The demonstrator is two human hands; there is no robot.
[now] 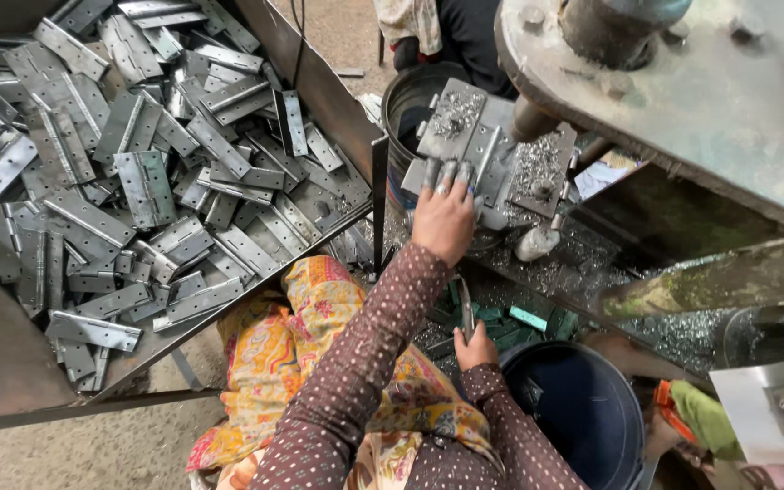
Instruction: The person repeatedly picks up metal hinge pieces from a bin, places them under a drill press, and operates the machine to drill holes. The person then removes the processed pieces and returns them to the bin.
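Note:
My left hand (443,218) reaches up onto the drill press table and presses its fingers on a flat grey steel hinge (469,136) strewn with metal shavings. Lower down, my right hand (475,348) is closed around a thin metal hinge (466,308) held edge-on, just above a dark blue bucket (583,408). Both arms wear brown dotted sleeves over a patterned yellow garment on my lap.
A big metal bin (2,363) at left holds several loose steel hinges (147,181). The drill press head (682,100) hangs at upper right. A black bucket (406,100) stands behind the table, and another person (446,32) is beyond it. Shavings cover the bench (673,331).

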